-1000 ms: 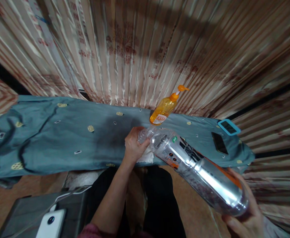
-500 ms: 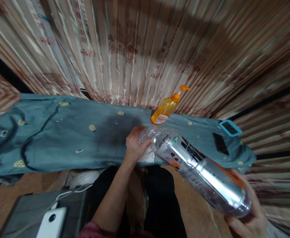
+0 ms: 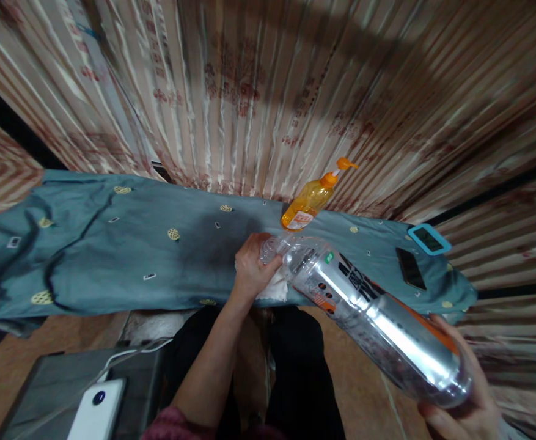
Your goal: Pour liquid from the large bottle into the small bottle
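Note:
A large clear plastic bottle (image 3: 368, 311) with a silver and orange label lies slanted across my view, its base toward the lower right. My right hand (image 3: 464, 385) is closed around the base end. At the other end, my left hand (image 3: 253, 266) is closed on the clear neck, thumb on the near side. Below that hand a crumpled white tissue (image 3: 274, 288) shows; whether the fingers hold part of it I cannot tell. Just beyond the neck stands an orange pump bottle (image 3: 308, 201), partly filled with orange liquid.
A narrow bench under a green patterned cloth (image 3: 125, 244) runs across, against a pleated curtain (image 3: 249, 122). At its right end lie a dark phone (image 3: 411, 267) and a blue-framed device (image 3: 429, 239). A white power bank (image 3: 97, 408) with a cable rests on a grey box (image 3: 43, 391) at lower left.
The whole view has shifted slightly. Both hands keep their hold on the plastic bottle, which stays at nearly the same slant.

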The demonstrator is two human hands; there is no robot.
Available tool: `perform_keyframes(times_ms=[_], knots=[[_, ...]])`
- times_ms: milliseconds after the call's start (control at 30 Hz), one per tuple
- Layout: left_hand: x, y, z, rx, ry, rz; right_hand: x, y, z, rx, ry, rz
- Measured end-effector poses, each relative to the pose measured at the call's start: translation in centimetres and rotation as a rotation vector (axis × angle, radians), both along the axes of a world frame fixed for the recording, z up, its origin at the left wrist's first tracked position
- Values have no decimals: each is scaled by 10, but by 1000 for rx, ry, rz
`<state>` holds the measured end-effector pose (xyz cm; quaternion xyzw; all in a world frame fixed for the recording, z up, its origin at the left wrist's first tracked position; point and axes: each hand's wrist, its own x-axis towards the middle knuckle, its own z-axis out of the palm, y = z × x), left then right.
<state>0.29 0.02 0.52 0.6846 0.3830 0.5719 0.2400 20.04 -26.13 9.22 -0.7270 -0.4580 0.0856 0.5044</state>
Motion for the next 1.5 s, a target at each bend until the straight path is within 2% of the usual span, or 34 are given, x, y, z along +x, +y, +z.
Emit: perform_keyframes(times_ms=[133,467,767,1000,1233,1500], knots=[[-1,1,-2,3,2,-8,-1,1,2,44,158,-78],[0,1,-4,10,-5,-4,-3,0,4,7,169,-82],[-1,1,-2,16,4,-1,29,-10,-10,15,168,-45],[-2,1,-2,-26,27,-2,2,0,2,49,182,-102],[-1,2,-2,29,-6,1,14,-6,-4,20,156,-32],[0,1,-3,-10,6,-2,-11,5,9,42,171,-114]])
